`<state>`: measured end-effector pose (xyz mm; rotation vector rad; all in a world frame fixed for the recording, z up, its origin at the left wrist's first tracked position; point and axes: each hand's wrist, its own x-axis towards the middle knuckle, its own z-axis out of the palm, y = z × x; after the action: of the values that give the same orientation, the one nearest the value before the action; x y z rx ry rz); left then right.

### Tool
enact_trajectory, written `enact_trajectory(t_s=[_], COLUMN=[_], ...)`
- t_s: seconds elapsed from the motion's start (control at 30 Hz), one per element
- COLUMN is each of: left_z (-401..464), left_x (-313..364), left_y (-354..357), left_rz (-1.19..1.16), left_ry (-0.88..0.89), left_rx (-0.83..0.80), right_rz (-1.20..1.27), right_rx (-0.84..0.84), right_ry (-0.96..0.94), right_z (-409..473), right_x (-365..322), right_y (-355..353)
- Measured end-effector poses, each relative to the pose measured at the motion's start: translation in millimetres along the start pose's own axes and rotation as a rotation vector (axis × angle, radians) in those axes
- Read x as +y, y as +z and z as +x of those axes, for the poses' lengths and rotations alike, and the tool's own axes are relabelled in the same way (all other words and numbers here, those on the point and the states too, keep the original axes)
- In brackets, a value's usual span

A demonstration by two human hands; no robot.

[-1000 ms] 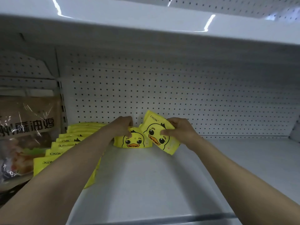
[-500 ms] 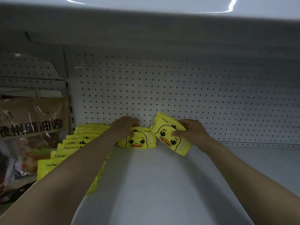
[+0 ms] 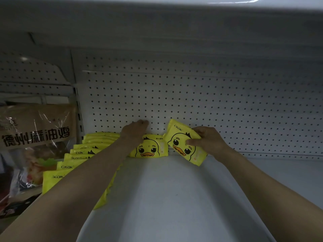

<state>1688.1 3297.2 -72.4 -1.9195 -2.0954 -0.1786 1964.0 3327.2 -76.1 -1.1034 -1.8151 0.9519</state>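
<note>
Left hand (image 3: 135,132) fingers curled over the upright duck wipes pack (image 3: 148,149) at centre frame, bracing it against the pegboard (image 3: 192,102). Right hand (image 3: 208,140) fingers pinched the tilted second pack (image 3: 181,145) just right of it, probably next onto the shelf (image 3: 174,198).

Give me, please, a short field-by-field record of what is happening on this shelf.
Setting: white shelf with a pegboard back
Left: left hand on top of the upright duck pack, fingers curled over it
Right: right hand pinches the tilted duck pack, thumb on its front
Relation: tilted duck pack is right of the upright duck pack, which stands at the pegboard back
Stock: row of yellow packs at left, overlapping
Neighbour: brown food bag far left
</note>
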Motion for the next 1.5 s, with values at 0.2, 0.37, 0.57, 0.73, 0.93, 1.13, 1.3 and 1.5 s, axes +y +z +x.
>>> enact_trajectory(t_s=[0.2,0.37,0.57,0.73,0.93,1.13,1.3,1.5], left_z=[-14.6,-58.8,-95.9,-104.9,-107.3,-108.2,-106.2,-103.7], left_x=[-27.7,-54.2,-66.1,-64.0,-61.3,-58.6,-60.5,-59.6], left_y=[-18.2,-24.2,-6.9,1.9,-2.1,-4.0,-2.5,0.3], left_rz=[-0.319,-0.383,-0.366,-0.319,-0.287,-0.252,-0.234,-0.217], left_ry=[-0.086,-0.13,-0.155,-0.143,-0.125,-0.134,-0.121,-0.118], left_rx=[0.023,-0.083,-0.163,-0.109,-0.107,-0.104,-0.105,-0.098], right_rz=[-0.043,-0.153,-0.253,-0.268,-0.547,-0.906,-0.983,-1.0], right_rx=[-0.053,-0.197,-0.311,-0.31,-0.185,-0.034,0.037,0.071], right_ry=[-0.002,-0.018,-0.044,-0.093,-0.207,-0.303,-0.288,-0.234], right_z=[7.9,15.3,25.3,28.6,29.6,24.1,19.1,12.6], right_x=[-2.0,-6.8,-9.5,-15.2,-18.8,-25.9,-30.5,-35.5], right_y=[13.0,45.9,94.3,114.0,127.6,135.4,144.9,153.6])
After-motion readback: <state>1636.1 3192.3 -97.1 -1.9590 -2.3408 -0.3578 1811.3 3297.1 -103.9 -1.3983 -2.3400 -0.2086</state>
